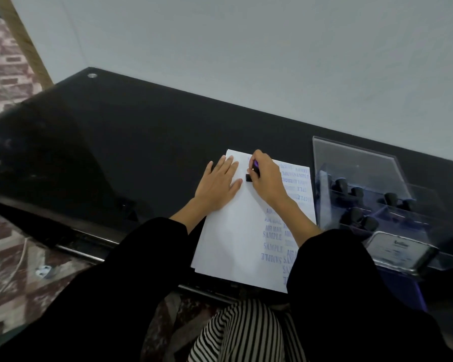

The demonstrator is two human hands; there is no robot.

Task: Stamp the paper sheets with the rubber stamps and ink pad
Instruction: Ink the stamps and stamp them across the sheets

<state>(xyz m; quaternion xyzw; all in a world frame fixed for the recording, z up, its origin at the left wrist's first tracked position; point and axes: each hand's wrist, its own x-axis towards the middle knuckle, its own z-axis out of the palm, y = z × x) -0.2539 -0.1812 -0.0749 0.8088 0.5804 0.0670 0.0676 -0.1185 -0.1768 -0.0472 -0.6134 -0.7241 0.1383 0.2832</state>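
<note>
Left hand (217,185): flattened, fingers straight, on the white paper sheet (233,239).
Right hand (267,178): small black rubber stamp (249,177) is pinched, just beside the left hand.

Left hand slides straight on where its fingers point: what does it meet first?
Probably nothing: the left hand slides off the paper sheet at its far edge onto bare table, passing close beside the right hand gripping the rubber stamp; that gap is unclear.

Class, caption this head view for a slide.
The left hand flattens the paper sheets; the right hand presses a rubber stamp down.
</note>
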